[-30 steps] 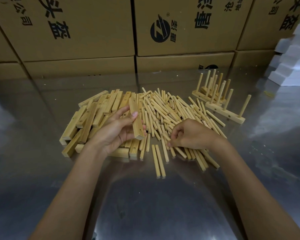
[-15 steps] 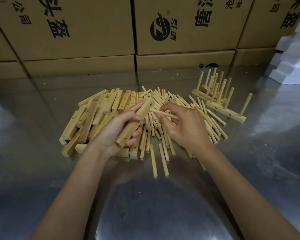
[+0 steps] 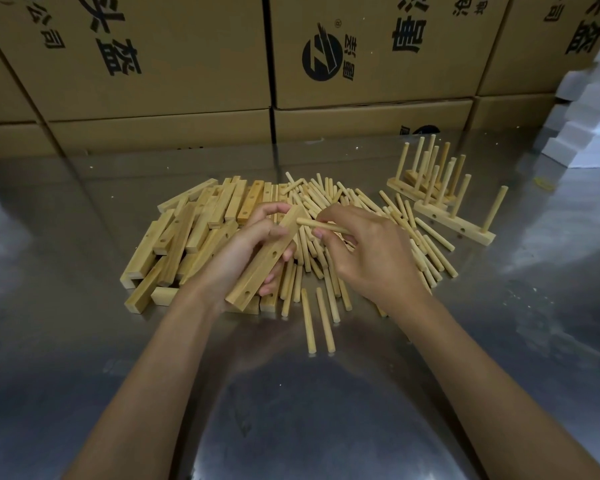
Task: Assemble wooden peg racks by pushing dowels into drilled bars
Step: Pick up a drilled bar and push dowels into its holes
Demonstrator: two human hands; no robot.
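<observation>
a person's left hand point(image 3: 243, 251) grips a drilled wooden bar point(image 3: 267, 259) above a steel desk point(image 3: 84, 341), fingers curled round its underside and thumb over the top, while the right hand point(image 3: 364, 251) pinches a dowel point(image 3: 321, 226) between thumb and fingertips, its free end lying over the upper end of the bar. the bar slants from lower left to upper right, two holes showing on its upper face; whether the dowel tip has met a hole cannot be told from this angle.

the likeliest trouble is misalignment — a dowel pushed in at a slant could jam or fail to seat square, and it comes in nearly level across the bar here rather than end-on to a hole. the bar is held in the air with nothing behind it, so a hard push could twist it in the left hand. either hand could also knock the loose dowel pile point(image 3: 354, 216) just beneath, sending round sticks rolling over the slick desk.

the parts are pale, unfinished wood: the bars point(image 3: 187, 233) heaped at left are square-edged and flat-faced, some more amber than others, while the dowels are slim, smooth cylinders with blunt ends. finished racks point(image 3: 440, 199) stand at right, pegs upright in their bars. the desk is brushed metal, glossy and reflective; behind it rise printed cardboard cartons point(image 3: 187, 64), and white foam blocks point(image 3: 589, 98) are stacked at far right.
</observation>
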